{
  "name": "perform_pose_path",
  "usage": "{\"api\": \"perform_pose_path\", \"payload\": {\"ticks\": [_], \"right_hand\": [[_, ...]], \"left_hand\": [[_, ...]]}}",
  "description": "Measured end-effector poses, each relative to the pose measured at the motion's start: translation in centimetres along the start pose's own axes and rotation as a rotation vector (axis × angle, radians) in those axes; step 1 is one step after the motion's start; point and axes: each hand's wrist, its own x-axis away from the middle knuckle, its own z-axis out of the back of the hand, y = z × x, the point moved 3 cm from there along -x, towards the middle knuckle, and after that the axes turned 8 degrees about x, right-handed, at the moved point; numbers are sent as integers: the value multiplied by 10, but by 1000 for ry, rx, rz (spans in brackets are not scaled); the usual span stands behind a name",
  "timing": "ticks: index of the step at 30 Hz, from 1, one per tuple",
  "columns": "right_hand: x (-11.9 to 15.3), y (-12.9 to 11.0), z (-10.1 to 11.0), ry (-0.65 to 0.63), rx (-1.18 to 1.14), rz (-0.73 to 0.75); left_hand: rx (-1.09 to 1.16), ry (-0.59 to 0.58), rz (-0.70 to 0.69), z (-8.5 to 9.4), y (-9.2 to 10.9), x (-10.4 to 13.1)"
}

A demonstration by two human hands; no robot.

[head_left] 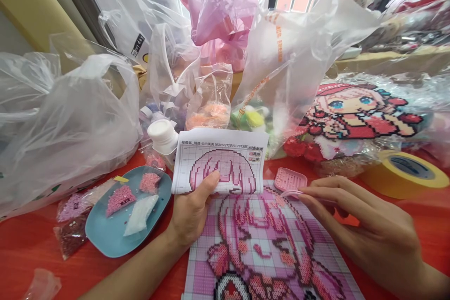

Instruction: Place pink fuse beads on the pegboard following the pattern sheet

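Note:
My left hand (191, 215) grips a folded printed bead pattern (225, 164), thumb on top, with a pink-haired figure in its grid. Under and below the sheet lies a pegboard (258, 262) bearing a partly filled bead picture of a pink-haired character. Between thumb and fingers my right hand (372, 225) pinches pale pink tweezers (295, 192), their tips over the upper right of the bead hair. Just beyond the tips sits a small pink ridged bead tray (290, 179). The sheet covers part of the board's top edge.
A blue plate (96, 236) with bead packets stands left, beside more bead bags (72, 229). A white bottle (162, 136) is behind the sheet. Plastic bags (87, 117) crowd the back. At right are a finished bead picture (365, 112) and a yellow tape roll (383, 180).

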Motion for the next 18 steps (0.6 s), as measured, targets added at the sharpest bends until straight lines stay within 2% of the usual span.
{"api": "perform_pose_path", "payload": {"ticks": [12,18], "right_hand": [[-2,-9,-1,-51,-87,-38],[-1,-13,-1,-105,-125,-8]], "left_hand": [[13,-13,-1,-1,0,1],[23,9,2,-1,1,0]]}}
